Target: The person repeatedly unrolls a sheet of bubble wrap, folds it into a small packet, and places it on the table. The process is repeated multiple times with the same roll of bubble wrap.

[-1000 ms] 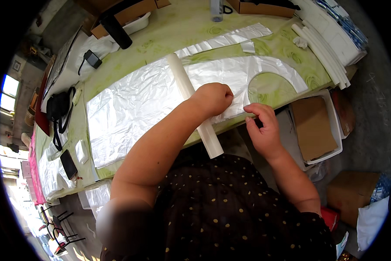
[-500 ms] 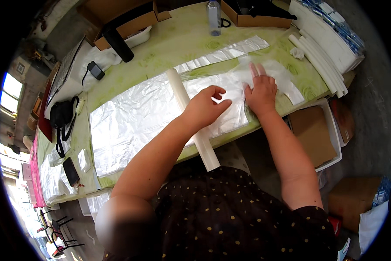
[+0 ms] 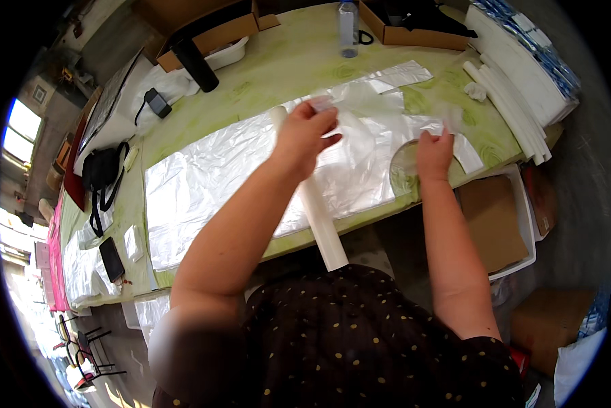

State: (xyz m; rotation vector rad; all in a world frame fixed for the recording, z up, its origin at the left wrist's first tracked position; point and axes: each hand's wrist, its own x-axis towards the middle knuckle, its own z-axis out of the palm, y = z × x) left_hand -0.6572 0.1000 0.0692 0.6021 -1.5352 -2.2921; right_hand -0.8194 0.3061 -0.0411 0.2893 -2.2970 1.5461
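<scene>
My left hand (image 3: pixel 301 136) is closed in a pinch on a thin translucent plastic bag (image 3: pixel 368 102), which is lifted and partly blurred. At the other side, my right hand (image 3: pixel 435 155) pinches more of the same thin plastic. Beneath both hands lies a flat stack of white plastic bags (image 3: pixel 203 180), spread along the table's near edge, with a curved cutout beside my right hand. A pale tube (image 3: pixel 324 228) rests across the stack under my left hand and forearm. Its near end sticks out over the edge toward my body.
The table has a green patterned cover (image 3: pixel 278 58). Several white rolls (image 3: pixel 513 112) lie at the right, by a white box (image 3: pixel 523 61). A clear bottle (image 3: pixel 348 30), black cylinder (image 3: pixel 195 66), black bag (image 3: pixel 101 173) and phone (image 3: pixel 111 260) stand or lie around. Below right is a white bin (image 3: pixel 523 224).
My left hand has moved up and left and now pinches the plastic. My right hand has gone from lying flat to pinching, slightly right and down. The thin bag has been lifted.
</scene>
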